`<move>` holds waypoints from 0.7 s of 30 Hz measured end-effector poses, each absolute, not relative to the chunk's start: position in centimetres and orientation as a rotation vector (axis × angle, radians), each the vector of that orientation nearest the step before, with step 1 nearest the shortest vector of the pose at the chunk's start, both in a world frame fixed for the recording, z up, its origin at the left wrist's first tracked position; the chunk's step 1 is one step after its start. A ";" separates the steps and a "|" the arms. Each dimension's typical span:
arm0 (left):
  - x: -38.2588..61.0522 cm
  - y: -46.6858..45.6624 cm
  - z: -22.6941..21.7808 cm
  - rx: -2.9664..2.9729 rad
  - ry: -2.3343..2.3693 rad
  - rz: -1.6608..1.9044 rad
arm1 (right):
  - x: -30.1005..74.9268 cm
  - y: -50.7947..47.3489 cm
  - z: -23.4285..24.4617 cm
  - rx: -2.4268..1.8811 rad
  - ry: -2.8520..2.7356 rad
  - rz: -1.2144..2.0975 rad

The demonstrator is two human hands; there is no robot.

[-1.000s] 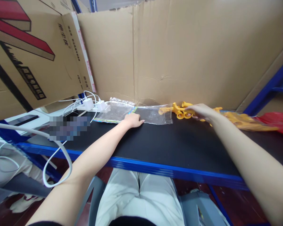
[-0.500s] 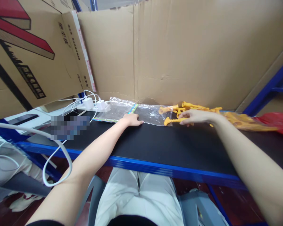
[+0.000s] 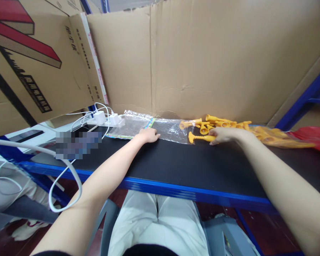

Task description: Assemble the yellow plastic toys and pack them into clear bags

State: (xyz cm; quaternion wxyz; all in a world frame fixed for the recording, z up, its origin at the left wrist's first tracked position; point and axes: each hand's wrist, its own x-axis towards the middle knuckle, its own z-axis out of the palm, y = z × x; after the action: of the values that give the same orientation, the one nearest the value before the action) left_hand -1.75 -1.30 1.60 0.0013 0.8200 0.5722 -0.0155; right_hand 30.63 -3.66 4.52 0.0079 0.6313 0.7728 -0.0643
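My left hand lies on the near edge of a clear plastic bag with a coloured printed strip. Its fingers look curled down on the film, their tips mostly hidden. My right hand is closed around the handle end of a yellow plastic toy hammer, whose head points left beside the bag's right end. Just behind that hammer lies a pile of similar yellow plastic pieces, some with flared, hollow ends. One piece's end overlaps the right end of the bag.
More yellow pieces sit in a clear bag at the right, near red plastic. A power strip with white chargers and cables stands left. Cardboard walls the back; a blue rail edges the black shelf.
My right hand has shifted slightly right with the toy hammer, whose head now sits a little farther right. The left thumb has drawn in a bit; the bag has barely moved.
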 end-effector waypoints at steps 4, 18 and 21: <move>-1.9 -1.0 1.3 2.612 1.772 -0.023 | 30.3 -4.0 4.7 1.998 2.366 -0.266; -2.0 -0.7 1.1 2.650 1.723 -0.013 | 29.0 -4.0 5.0 2.112 2.504 -0.098; -2.1 -0.7 1.1 2.645 1.724 -0.013 | 28.6 -4.3 5.0 2.105 2.595 -0.239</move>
State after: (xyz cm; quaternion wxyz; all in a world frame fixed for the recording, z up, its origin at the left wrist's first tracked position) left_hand -2.09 -0.67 1.10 -0.0080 0.8378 0.5459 -0.0043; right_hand 28.55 -4.28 4.97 -0.1037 0.6250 0.7705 -0.0708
